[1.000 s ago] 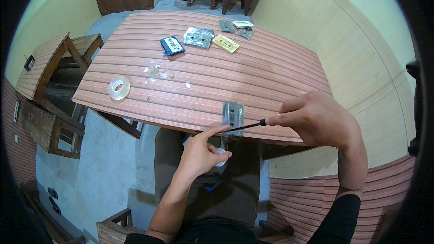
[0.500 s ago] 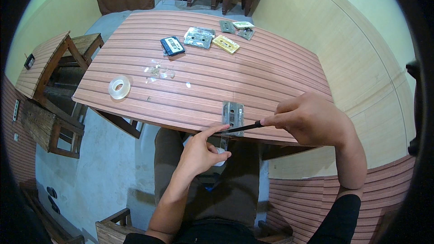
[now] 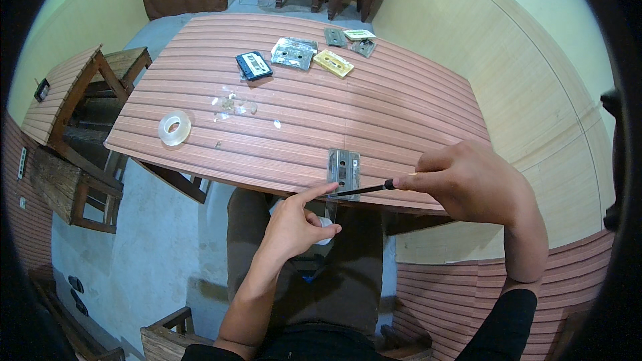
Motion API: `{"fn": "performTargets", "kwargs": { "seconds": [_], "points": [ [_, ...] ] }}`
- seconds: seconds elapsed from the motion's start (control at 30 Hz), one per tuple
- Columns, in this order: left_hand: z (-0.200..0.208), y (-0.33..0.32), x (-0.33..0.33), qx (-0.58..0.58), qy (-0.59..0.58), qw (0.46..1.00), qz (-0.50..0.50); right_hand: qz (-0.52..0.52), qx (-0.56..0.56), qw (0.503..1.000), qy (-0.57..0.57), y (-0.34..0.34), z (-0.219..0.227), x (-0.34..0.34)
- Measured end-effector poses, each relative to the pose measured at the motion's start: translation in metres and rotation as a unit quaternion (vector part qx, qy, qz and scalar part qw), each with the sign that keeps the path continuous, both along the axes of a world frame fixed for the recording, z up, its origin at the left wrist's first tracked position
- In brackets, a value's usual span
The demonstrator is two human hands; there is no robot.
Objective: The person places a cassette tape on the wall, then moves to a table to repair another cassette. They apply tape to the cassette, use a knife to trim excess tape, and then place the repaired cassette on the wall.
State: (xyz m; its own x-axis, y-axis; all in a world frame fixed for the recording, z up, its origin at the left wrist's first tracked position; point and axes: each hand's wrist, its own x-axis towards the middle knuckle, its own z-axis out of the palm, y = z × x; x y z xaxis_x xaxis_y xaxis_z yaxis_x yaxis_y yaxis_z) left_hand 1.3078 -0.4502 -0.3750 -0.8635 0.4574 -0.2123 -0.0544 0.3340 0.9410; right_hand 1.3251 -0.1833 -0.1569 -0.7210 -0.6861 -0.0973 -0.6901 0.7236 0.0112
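Note:
A clear grey cassette tape [image 3: 344,162] lies flat at the table's near edge. My left hand [image 3: 293,224] is just below that edge, its index finger stretched onto the cassette's near end. Its thumb and other fingers close around a whitish roll [image 3: 325,230], mostly hidden, that looks like tape. From it a clear strip [image 3: 331,210] runs up toward the cassette. On the right, my right hand [image 3: 472,182] grips a slim dark blade [image 3: 366,190] by its black handle end. The blade lies across the cassette's near end, its tip by my left index finger.
Several cassettes, including a blue one [image 3: 254,65] and a yellow one [image 3: 333,63], lie toward the far side of the table [image 3: 401,113]. A clear tape roll [image 3: 174,128] and small clear scraps [image 3: 232,105] are at the left. A wall [image 3: 535,93] borders the right side.
My right hand has moved slightly to the right, drawing the blade a little that way over the cassette. My left hand has stayed nearly still.

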Motion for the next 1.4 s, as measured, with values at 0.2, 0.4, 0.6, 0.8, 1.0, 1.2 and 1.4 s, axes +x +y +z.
{"fn": "performTargets", "kwargs": {
  "seconds": [0.2, 0.4, 0.6, 0.8, 1.0, 1.2, 1.4],
  "points": [
    [0.009, 0.003, 0.004, 0.000, 0.011, 1.000, 0.013, -0.016, -0.006, 0.999, -0.037, -0.045, -0.045, -0.010],
    [0.022, 0.002, -0.019, -0.056, 0.016, 0.998, -0.020, 0.026, -0.023, 0.999, 0.025, -0.026, -0.075, -0.019],
    [0.012, -0.003, -0.013, -0.050, 0.035, 0.998, -0.024, -0.008, 0.012, 1.000, -0.007, -0.022, -0.029, -0.012],
    [0.016, -0.001, -0.019, -0.037, 0.059, 0.997, -0.025, -0.011, -0.037, 0.999, 0.002, -0.050, -0.081, -0.029],
    [0.016, -0.009, -0.014, -0.058, -0.025, 0.996, -0.059, 0.000, -0.062, 0.997, 0.054, 0.011, -0.035, 0.006],
    [0.009, -0.011, -0.015, -0.013, 0.036, 0.997, -0.069, -0.023, -0.028, 0.999, 0.019, -0.014, -0.029, 0.004],
    [0.009, -0.010, -0.018, -0.061, -0.021, 0.995, -0.080, -0.016, 0.007, 0.999, 0.032, -0.010, -0.036, -0.006]
  ]
}}
